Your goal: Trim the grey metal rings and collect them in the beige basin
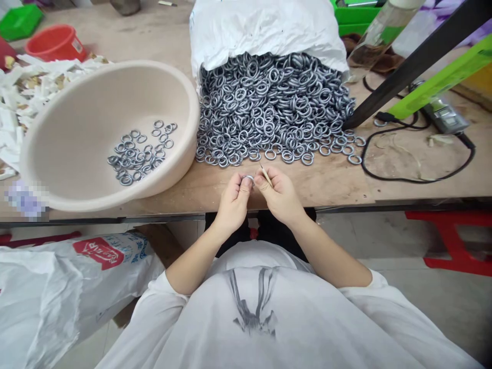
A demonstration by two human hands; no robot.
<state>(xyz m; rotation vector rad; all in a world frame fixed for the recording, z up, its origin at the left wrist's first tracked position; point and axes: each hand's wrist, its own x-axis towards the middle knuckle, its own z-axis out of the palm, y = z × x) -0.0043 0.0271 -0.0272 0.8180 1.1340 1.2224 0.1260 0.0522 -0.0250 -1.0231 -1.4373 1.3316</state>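
Between the thumb and fingers of my left hand (235, 201) is pinched a grey ring (248, 177). My right hand (280, 193), close beside it, is closed on a thin pointed tool with a pale handle (266, 175). Just beyond both hands, a large heap of grey rings (269, 107) spills from the mouth of a white sack (269, 25) onto the table. To the left stands a wide beige basin (73, 107) with a smaller group of grey rings (134, 156) at its bottom.
A dark bar (407, 69) and a bright green strip (442, 77) slant in at the right, near a black cable (415, 179) and a small grey device (446, 115). White scraps (23, 97) lie left of the basin. A red stool (453, 241) stands below the table.
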